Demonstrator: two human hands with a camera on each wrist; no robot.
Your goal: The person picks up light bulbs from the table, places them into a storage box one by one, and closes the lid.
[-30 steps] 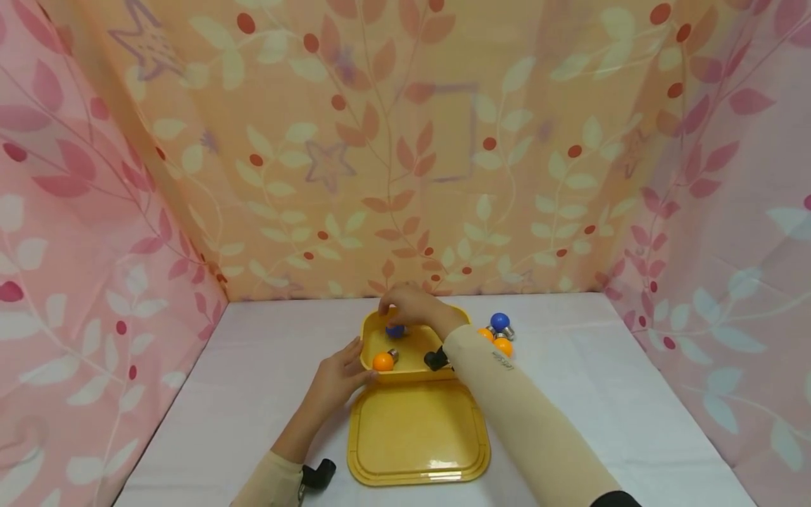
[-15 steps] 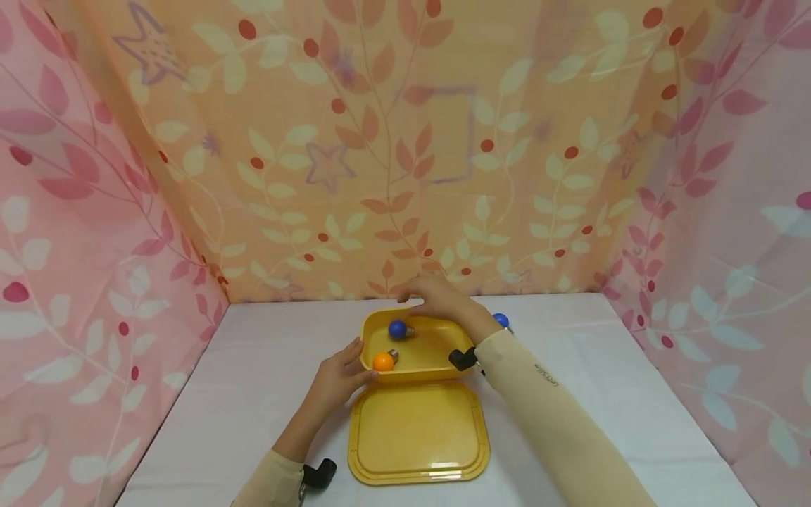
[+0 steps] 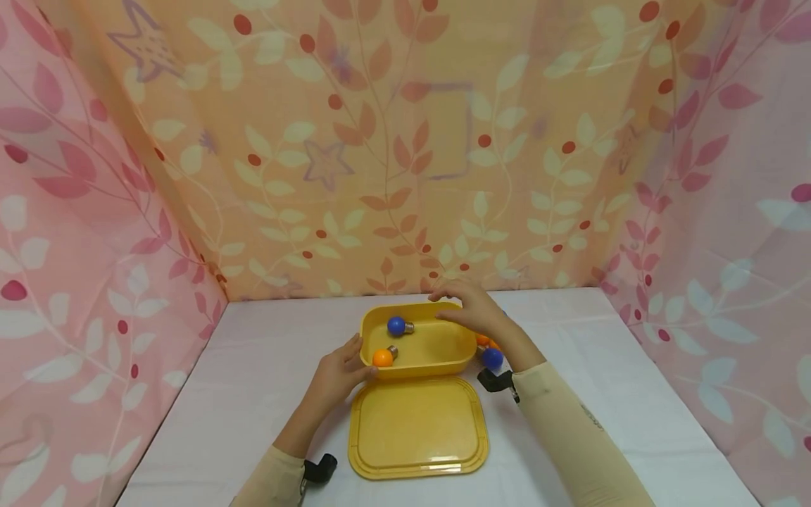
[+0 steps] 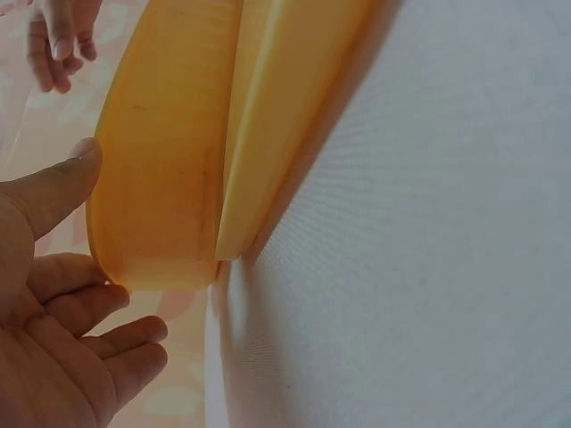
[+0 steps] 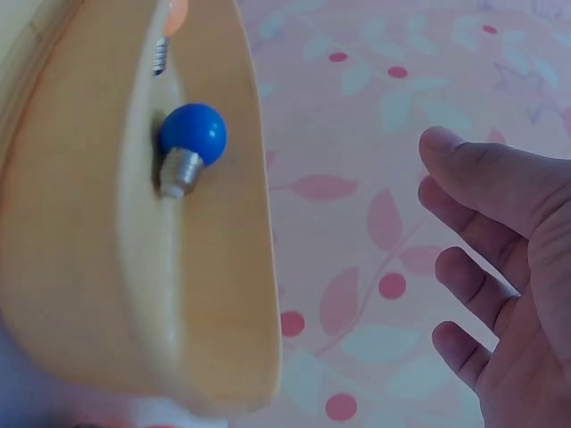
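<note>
My left hand (image 3: 338,370) holds the yellow plastic box (image 3: 418,371) at its front left corner, thumb on the front wall and fingers along the left end, as the left wrist view shows. Inside the box lie a blue light bulb (image 3: 396,326) with a metal screw base and an orange light bulb (image 3: 383,358). Above the box's right rim is my right hand (image 3: 472,308), fingers spread and holding nothing. On the cloth right of the box, a blue bulb (image 3: 492,358) lies against orange bulbs (image 3: 483,340), partly hidden by my right hand and the box.
A flat yellow lid (image 3: 418,426) lies directly in front of the box on the white tablecloth (image 3: 253,394). Leaf-patterned curtains (image 3: 393,176) enclose the table at the back and on both sides.
My right hand has let go of the blue bulb in the box and moved right, away from it. The left hand keeps its place at the box's corner.
</note>
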